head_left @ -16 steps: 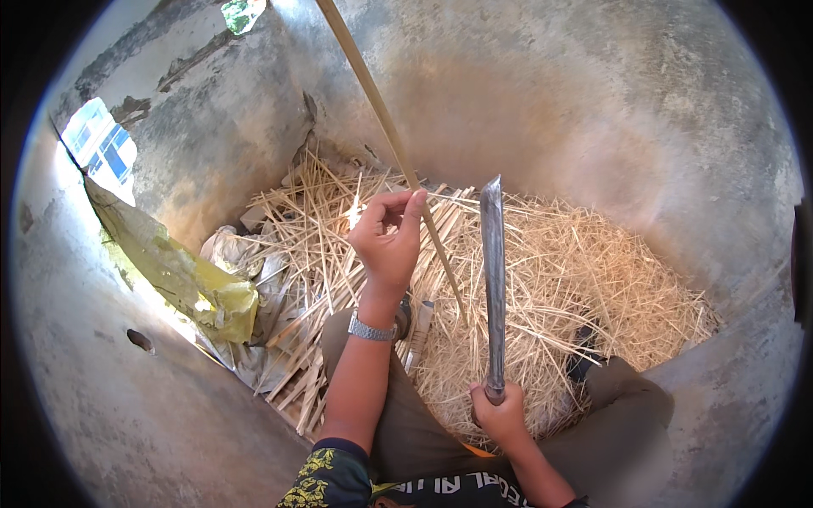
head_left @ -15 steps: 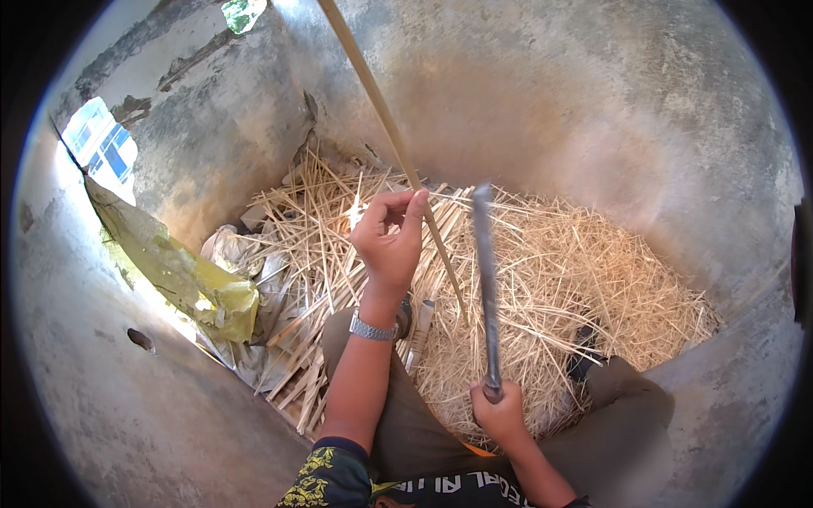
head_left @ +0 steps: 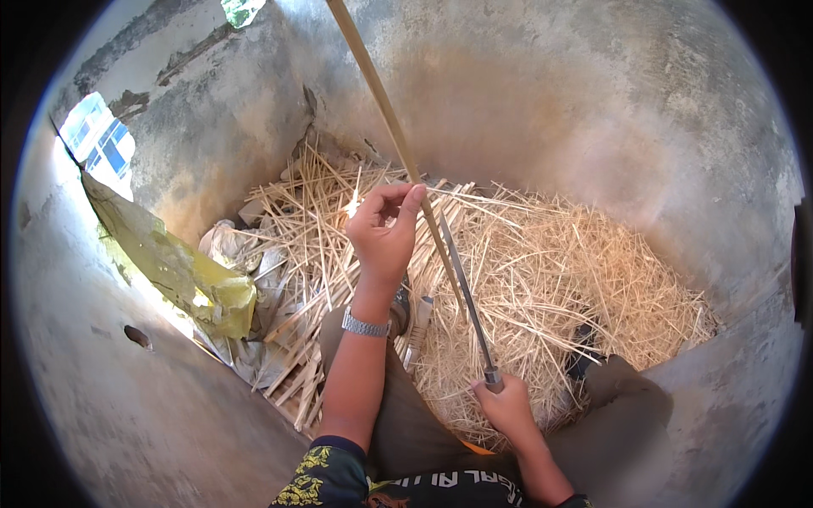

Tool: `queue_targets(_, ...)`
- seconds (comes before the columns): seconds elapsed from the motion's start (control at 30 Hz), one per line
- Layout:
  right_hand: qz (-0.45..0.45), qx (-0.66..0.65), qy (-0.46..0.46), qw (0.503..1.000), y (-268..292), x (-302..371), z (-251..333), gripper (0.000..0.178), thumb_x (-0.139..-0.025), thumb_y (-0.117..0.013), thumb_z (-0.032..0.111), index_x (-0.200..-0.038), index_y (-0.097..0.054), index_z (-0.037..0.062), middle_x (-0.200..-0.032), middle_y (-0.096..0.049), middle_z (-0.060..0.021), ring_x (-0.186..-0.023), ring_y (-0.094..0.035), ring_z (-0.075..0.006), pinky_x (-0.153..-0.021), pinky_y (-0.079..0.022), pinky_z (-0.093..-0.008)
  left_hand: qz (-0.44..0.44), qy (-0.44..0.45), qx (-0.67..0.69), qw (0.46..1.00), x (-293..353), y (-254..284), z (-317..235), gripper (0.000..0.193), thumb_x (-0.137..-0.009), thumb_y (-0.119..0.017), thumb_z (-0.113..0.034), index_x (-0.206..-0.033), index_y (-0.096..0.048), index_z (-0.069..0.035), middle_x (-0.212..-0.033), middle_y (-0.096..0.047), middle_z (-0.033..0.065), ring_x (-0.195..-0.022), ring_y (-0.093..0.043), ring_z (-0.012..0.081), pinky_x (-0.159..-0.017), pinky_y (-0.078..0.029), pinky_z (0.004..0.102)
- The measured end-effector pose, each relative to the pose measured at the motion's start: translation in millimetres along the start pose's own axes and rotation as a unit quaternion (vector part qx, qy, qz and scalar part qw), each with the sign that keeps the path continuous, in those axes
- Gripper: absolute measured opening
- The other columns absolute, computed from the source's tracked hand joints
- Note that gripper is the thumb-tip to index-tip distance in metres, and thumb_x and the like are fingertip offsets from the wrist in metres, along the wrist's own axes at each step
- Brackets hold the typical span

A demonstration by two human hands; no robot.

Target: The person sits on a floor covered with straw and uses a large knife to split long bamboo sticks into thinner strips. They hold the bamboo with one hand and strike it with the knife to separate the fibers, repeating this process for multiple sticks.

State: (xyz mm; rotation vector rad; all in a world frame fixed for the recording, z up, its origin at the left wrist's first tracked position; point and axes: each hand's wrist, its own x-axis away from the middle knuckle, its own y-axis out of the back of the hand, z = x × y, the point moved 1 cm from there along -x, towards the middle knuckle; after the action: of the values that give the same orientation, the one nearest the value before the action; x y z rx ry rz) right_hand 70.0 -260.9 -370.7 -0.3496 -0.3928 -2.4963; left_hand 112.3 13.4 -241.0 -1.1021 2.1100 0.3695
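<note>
Knife (head_left: 466,289) swings left, now close beside the stick (head_left: 385,110).
Right hand (head_left: 506,405) grips its handle; left hand (head_left: 383,233) pinches the stick, slanting above the straw (head_left: 610,262). Blade within cutting reach; contact unclear.

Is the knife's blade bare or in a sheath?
Bare: the blade shows uncovered grey metal from just above the right hand to the tip, with no sheath on it.

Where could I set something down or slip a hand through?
The shavings heap between the machete and rear wall looks freest, though loose. A hand might pass between left forearm and right hand. Crowded: split strips between yellow sheet and left forearm; left hand, pinching a bamboo strip beside the machete.
</note>
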Motion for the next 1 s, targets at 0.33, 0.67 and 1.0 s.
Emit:
queue_targets(0.33,0.039,-0.006,-0.037,0.999,2,-10,-12,0.025,-0.091,-0.072,0.016,-0.072,-0.062,0.0021,-0.06,-0.055,-0.0001,-0.056,-0.047,-0.0084,-0.054,-0.04,-0.0305,-0.027,0.011,-0.035,0.999,4,-2,-3,0.011,-0.096,-0.072,-0.006,-0.103,-0.067,0.002,-0.092,-0.071,0.0043,-0.081,-0.065,0.0069,-0.074,-0.052,0.0204)
queue_targets(0.67,0.089,-0.128,-0.087,0.984,1,-5,-16,0.031,-0.092,-0.072,0.017,-0.068,-0.055,0.0064,-0.059,-0.054,0.0022,-0.055,-0.047,-0.0065,-0.054,-0.039,-0.0291,0.029,0.014,0.03,0.999,4,-7,2,0.012,-0.095,-0.072,-0.005,-0.104,-0.066,0.002,-0.094,-0.071,0.0048,-0.083,-0.066,0.0075,-0.075,-0.053,0.0209)
queue_targets(1.0,0.02,-0.171,0.042,0.984,-5,-2,-21,0.03,-0.09,-0.073,0.018,-0.069,-0.055,0.0063,-0.053,-0.051,-0.0007,-0.038,-0.045,-0.0128,-0.04,-0.038,-0.0311,0.013,-0.001,0.052,0.999,4,-9,2,0.013,-0.092,-0.075,-0.005,-0.1,-0.068,0.002,-0.09,-0.072,0.0053,-0.077,-0.064,0.0063,-0.067,-0.051,0.0211)
